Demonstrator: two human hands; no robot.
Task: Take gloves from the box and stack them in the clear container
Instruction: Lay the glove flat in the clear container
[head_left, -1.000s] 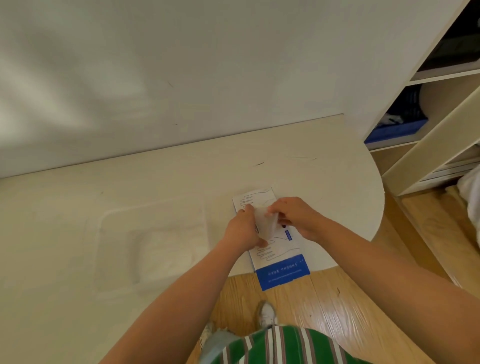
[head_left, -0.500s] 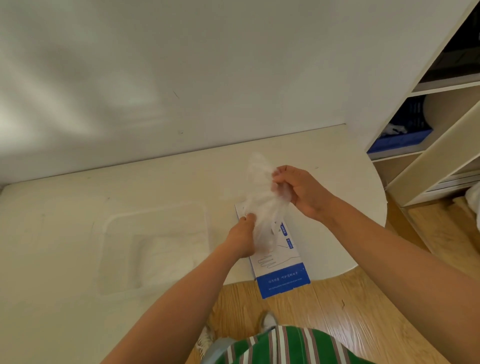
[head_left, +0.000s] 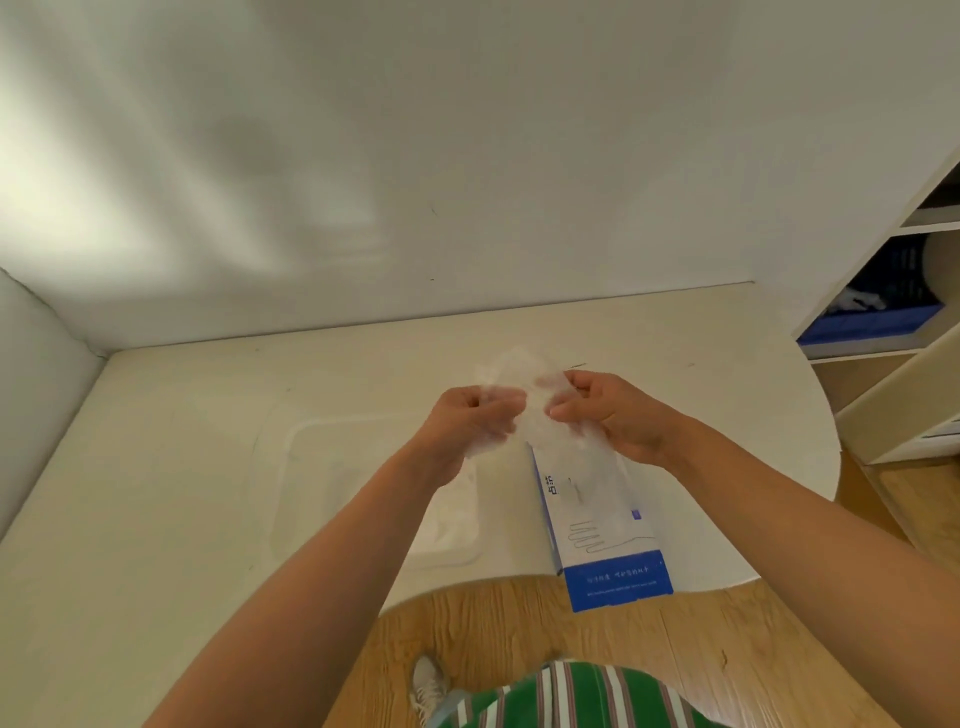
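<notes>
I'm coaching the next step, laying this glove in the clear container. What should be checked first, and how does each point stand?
1. Grip on the glove by left hand and right hand: ok.
2. Flatness of the glove for stacking: not ok, it is bunched between the hands.
3. Place of the clear container, on the table left of the hands: ok.
4. Neatness of the stack of gloves inside: cannot tell, the left forearm covers part.
5. Seating of the box: not ok, its near end overhangs the table edge.
</notes>
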